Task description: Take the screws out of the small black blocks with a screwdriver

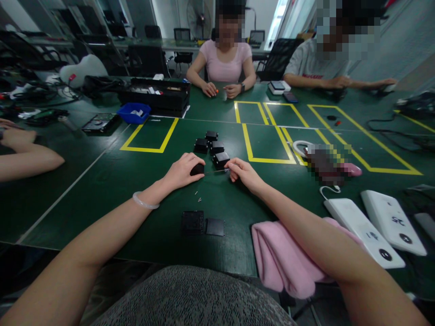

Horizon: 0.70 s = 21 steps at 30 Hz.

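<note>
My left hand is closed around a small black plastic box, holding it on its side just above or on the table. In my right hand a thin screwdriver is pinched, its shaft pointing left towards the box. Whether the tip sits in a screw is too small to tell. Several similar black boxes cluster just beyond my hands. Closer to me lie a few tiny screws. Nearer still, an open black case half rests beside a flat black cover.
Yellow tape outlines mark the green table. A pink cloth and white power banks lie right. A blue tray and black bin stand far left. Co-workers sit opposite; another person's arm rests left.
</note>
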{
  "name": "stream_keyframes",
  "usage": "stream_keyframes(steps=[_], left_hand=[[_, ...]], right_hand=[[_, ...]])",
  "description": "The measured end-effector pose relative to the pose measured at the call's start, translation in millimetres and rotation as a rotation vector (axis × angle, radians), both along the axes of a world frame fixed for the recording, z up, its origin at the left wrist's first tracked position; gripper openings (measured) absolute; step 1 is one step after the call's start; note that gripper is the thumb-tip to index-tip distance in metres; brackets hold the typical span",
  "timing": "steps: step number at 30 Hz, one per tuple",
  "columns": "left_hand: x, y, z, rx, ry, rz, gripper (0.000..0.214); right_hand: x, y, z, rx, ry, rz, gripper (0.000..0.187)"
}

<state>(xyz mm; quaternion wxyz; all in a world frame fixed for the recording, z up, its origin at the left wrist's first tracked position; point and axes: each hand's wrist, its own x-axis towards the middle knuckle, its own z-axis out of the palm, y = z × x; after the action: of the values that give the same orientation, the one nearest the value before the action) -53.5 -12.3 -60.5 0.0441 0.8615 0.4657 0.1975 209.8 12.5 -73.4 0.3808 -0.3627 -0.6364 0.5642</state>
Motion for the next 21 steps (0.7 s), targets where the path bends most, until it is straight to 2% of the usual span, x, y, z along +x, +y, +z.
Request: stream_keyframes(steps=[9,16,21], left_hand=[[0.8,-0.7,1.4,-0.016,-0.001,0.01,0.03],[0.8,-0.5,0.3,-0.004,0.002,0.009,0.03],[0.2,-0.4,0.1,-0.002,0.006,0.008,0.03]], right_hand=[[1.5,-0.3,1.2,0.021,-0.052,-0.028,0.023],[-0.1,0.3,-1.0,-0.016,0.009,0.005,0.034],[1.4,0.5,0.4,0.009,-0.033,-0.018,0.026]])
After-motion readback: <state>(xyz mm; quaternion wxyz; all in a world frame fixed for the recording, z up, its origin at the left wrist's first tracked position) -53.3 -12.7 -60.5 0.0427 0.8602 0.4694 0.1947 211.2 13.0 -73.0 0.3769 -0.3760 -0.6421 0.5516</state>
